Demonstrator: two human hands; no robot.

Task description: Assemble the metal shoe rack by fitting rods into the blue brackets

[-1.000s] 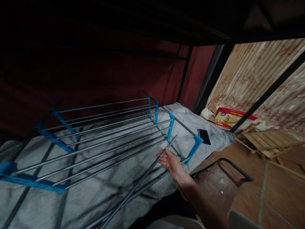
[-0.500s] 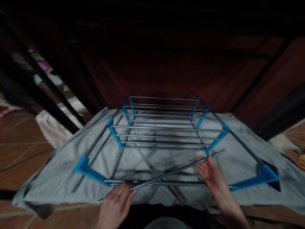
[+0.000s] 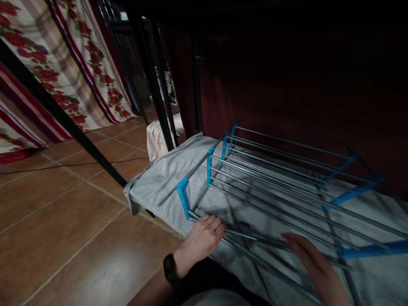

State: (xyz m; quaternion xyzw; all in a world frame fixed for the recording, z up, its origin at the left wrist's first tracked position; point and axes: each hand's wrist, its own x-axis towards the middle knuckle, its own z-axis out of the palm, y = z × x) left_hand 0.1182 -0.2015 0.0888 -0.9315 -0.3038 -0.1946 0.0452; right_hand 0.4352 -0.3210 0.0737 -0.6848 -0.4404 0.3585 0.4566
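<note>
A drying rack of grey metal rods [image 3: 270, 205] with blue plastic joints [image 3: 182, 191] lies on a grey cloth [image 3: 172, 180]. My left hand [image 3: 206, 233] is closed around a metal rod [image 3: 242, 234] near the left front blue joint. The rod runs rightward, above and behind the rack's front bar [image 3: 264, 263]. My right hand [image 3: 314, 265] is at the rod's right part, fingers stretched out and fingertips over it. Whether its thumb presses on the rod is hidden. A dark band [image 3: 171, 270] is on my left wrist.
Black metal posts [image 3: 156, 85] rise at the left, and a slanting black bar [image 3: 70, 119] crosses there. Brown floor tiles [image 3: 73, 225] extend left of the cloth, with a thin cable [image 3: 83, 164] on them. A flowered curtain [image 3: 73, 63] hangs behind; dark red fabric [image 3: 270, 110] backs the rack.
The view has turned left, so the rack appears further right. My left hand has moved along the rod to near the left blue joint. The rod's left end has come to that joint; my right hand's fingers have straightened.
</note>
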